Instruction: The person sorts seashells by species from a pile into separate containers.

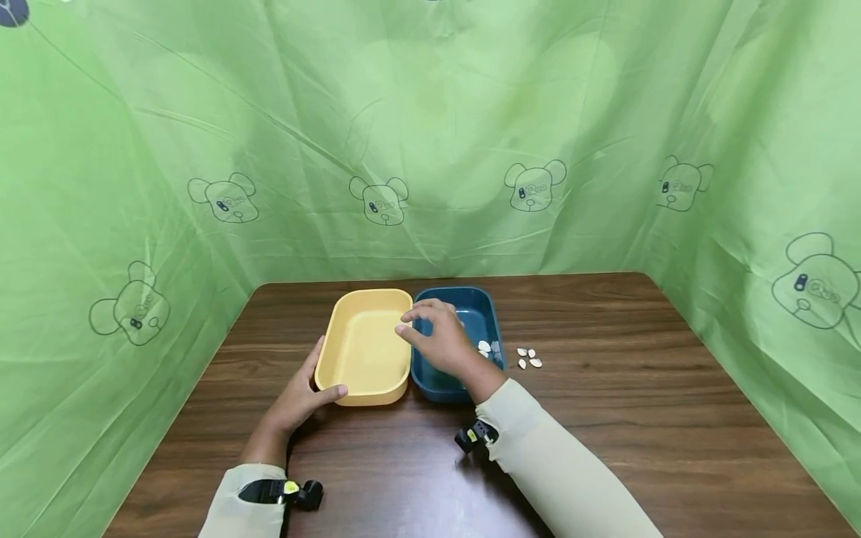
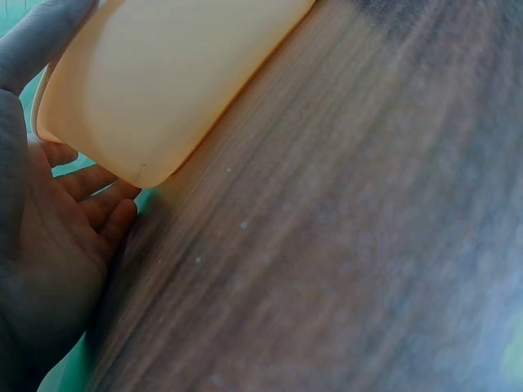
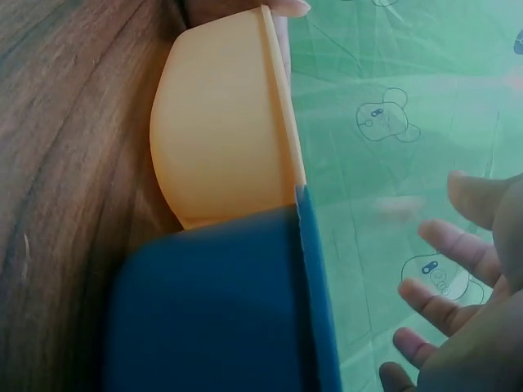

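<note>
White pieces (image 1: 535, 363) flank blue tray (image 1: 474, 310), opposite yellow tray (image 1: 366, 344).

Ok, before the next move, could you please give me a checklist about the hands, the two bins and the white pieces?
1. Left hand on yellow bin: ok, it grips the near left corner.
2. Right hand free: ok, no piece shows between its spread fingers.
3. Bins side by side: ok, yellow left of blue bin.
4. White pieces all together: not ok, some lie in the blue bin, four loose ones on the table.
5. Count in the blue bin: cannot tell, the right hand hides part of it.
</note>
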Action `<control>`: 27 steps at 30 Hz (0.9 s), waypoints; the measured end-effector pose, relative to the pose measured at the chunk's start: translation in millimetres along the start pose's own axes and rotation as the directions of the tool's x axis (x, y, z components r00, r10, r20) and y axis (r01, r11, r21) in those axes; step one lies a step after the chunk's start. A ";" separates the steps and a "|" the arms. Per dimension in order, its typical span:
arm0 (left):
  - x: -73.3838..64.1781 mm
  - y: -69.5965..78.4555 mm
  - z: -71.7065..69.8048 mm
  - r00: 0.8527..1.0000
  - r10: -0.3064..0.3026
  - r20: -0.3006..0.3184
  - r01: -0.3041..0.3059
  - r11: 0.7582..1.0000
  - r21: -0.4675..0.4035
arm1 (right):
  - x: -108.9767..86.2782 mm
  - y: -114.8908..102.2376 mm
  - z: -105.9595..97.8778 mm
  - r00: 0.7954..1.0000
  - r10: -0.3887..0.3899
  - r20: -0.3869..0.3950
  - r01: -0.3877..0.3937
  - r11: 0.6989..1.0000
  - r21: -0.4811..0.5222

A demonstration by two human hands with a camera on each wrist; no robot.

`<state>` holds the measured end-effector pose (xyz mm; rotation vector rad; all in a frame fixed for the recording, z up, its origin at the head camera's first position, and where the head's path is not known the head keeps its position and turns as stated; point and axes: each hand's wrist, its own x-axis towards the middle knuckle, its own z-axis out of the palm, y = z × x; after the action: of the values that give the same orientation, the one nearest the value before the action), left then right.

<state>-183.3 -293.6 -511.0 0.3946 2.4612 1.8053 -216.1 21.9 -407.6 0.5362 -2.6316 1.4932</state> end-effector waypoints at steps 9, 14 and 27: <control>-0.9 2.0 0.1 1.000 0.020 -0.011 -0.020 1.000 -0.009 | -0.7 -1.3 -14.9 0.998 0.052 -0.021 -0.052 0.999 -0.008; 0.5 1.6 0.8 1.000 0.025 -0.007 -0.025 1.000 -0.014 | -2.6 1.1 -32.7 0.998 0.050 -0.045 -0.051 0.999 -0.016; 0.5 0.2 0.3 1.000 0.018 -0.006 -0.019 1.000 -0.018 | -10.9 22.2 -84.4 0.993 -0.020 -0.117 0.025 0.999 0.036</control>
<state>-183.7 -293.1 -510.9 0.4128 2.4517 1.8369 -222.6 106.3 -383.8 0.4648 -2.5062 1.5212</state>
